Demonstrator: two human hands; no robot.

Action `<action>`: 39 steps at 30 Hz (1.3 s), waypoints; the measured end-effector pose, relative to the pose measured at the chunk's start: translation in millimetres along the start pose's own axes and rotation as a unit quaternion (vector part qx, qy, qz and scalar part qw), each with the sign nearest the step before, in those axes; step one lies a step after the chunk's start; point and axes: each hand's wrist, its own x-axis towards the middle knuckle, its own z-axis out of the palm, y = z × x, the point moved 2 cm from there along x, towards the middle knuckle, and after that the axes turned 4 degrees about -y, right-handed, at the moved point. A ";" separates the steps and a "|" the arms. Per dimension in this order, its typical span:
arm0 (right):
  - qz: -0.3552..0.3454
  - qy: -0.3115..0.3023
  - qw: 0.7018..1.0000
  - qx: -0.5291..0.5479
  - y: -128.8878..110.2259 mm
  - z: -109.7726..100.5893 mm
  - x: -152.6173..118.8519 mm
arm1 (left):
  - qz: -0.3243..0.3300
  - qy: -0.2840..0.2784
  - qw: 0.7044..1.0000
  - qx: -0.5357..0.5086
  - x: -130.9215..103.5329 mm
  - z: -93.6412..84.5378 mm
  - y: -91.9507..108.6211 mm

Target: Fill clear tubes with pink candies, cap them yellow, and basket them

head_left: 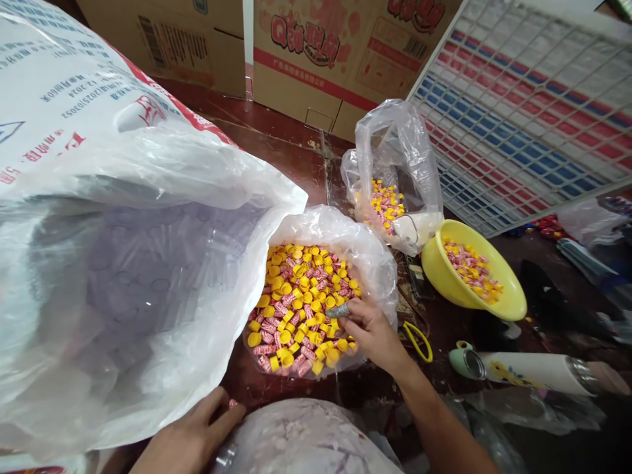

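My right hand [372, 334] reaches over a clear plastic bag [340, 227] lying open on the dark red surface. A grey wrapping covers one outstretched finger, and the fingertips touch a heap of small yellow caps [296, 303] and red-and-white printed pieces [264, 350]. Low at the left, my left hand [195, 431] is closed, a small red-and-white piece [232, 403] showing between thumb and forefinger. Something clear, like a plastic tube [226, 455], shows under that hand; whether it is gripped is hidden. Beside it gapes a large white sack [237, 289] with clear plastic tubes [187, 263] inside.
A second clear bag [419, 145] and a yellow bowl [511, 299] hold similar small pieces. Rightward lie a yellow ring-shaped strap [419, 345] and a white flask [533, 370]. Cardboard boxes [296, 85] and a white wire rack [523, 118] stand behind.
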 end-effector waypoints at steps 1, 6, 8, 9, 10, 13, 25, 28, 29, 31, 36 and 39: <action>-0.013 0.008 0.999 -0.039 -2.2 -0.7 -0.4 | -0.009 -0.013 0.999 0.030 3.1 4.6 0.1; -0.041 0.035 0.991 -0.119 -3.4 1.7 -6.5 | -0.024 -0.048 0.989 0.137 14.4 23.9 -3.7; -0.021 0.008 0.998 -0.062 3.1 7.5 -9.6 | -0.008 -0.024 0.990 0.138 15.1 28.1 -5.6; -0.016 -0.003 0.999 -0.045 6.4 10.8 -10.6 | 0.008 0.000 0.992 0.129 15.2 28.4 -5.7; -0.017 -0.006 0.999 -0.043 8.9 13.6 -10.9 | 0.026 0.029 0.992 0.119 15.9 27.1 -4.9; -0.048 0.035 0.993 -0.103 9.7 15.1 -7.6 | 0.085 0.089 0.987 0.100 25.5 16.1 4.5; 0.066 -0.077 0.884 -0.457 -10.1 15.2 -33.9 | 0.057 0.059 0.992 0.098 80.8 -13.6 44.4; 0.078 -0.082 0.864 -0.491 -4.7 21.7 -37.9 | 0.042 0.067 0.997 0.022 67.0 -20.6 43.0; 0.073 -0.075 0.865 -0.491 -2.9 20.9 -37.9 | 0.037 0.063 0.997 -0.020 61.7 -22.8 43.1; 0.048 -0.045 0.881 -0.469 -0.4 15.6 -37.0 | 0.026 0.043 0.994 -0.099 51.6 -26.3 44.3; 0.001 0.054 0.984 -0.170 -6.0 9.3 -36.3 | 0.007 -0.026 0.990 -0.136 38.4 -35.1 51.2; 0.034 0.017 0.996 0.075 -16.6 24.4 -34.4 | 0.022 -0.080 0.988 -0.131 41.4 -38.5 59.4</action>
